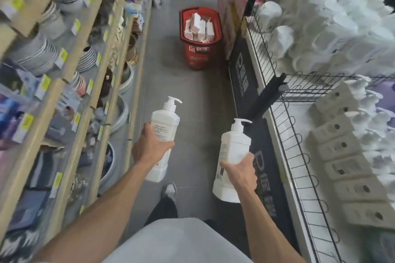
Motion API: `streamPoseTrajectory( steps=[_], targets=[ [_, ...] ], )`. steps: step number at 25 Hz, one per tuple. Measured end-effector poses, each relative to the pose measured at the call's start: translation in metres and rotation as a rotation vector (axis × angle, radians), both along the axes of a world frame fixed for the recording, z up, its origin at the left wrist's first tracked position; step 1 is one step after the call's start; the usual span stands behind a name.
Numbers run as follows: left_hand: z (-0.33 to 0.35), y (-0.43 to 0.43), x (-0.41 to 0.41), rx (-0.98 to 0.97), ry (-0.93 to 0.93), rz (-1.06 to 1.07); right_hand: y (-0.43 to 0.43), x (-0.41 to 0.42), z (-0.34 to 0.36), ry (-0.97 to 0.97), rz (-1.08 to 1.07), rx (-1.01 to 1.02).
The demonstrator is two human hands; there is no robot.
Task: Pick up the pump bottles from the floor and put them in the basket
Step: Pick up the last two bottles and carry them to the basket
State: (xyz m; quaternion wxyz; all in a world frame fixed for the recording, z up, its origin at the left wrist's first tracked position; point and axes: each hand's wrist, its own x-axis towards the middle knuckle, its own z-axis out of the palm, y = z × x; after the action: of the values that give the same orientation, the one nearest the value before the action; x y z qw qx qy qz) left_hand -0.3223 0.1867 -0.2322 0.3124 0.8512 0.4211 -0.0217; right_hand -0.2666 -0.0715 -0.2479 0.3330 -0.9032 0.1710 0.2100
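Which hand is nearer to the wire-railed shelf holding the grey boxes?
Right. The right hand, holding a pump bottle, is close beside the shelf's wire rail; the left hand, holding the other pump bottle, is farther across the aisle, nearer the plate shelves.

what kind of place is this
Most likely an aisle in a household goods shop. Wooden shelves on the left hold stacked plates with yellow price tags, a red shopping basket stands on the floor, and wire bins hold white pump bottles.
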Motion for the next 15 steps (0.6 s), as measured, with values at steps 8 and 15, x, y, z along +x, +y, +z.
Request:
streamPoseTrajectory(
  steps=[8, 15],
  targets=[
    [-0.009, 0.124, 0.093, -0.043, 0.043, 0.035, 0.124, 0.114, 0.007, -0.009, 0.070, -0.044],
    [0.002, 0.222, 0.199, -0.022, 0.034, 0.008, 0.225, 0.209, 0.008, -0.039, 0.043, -0.007]
  ],
)
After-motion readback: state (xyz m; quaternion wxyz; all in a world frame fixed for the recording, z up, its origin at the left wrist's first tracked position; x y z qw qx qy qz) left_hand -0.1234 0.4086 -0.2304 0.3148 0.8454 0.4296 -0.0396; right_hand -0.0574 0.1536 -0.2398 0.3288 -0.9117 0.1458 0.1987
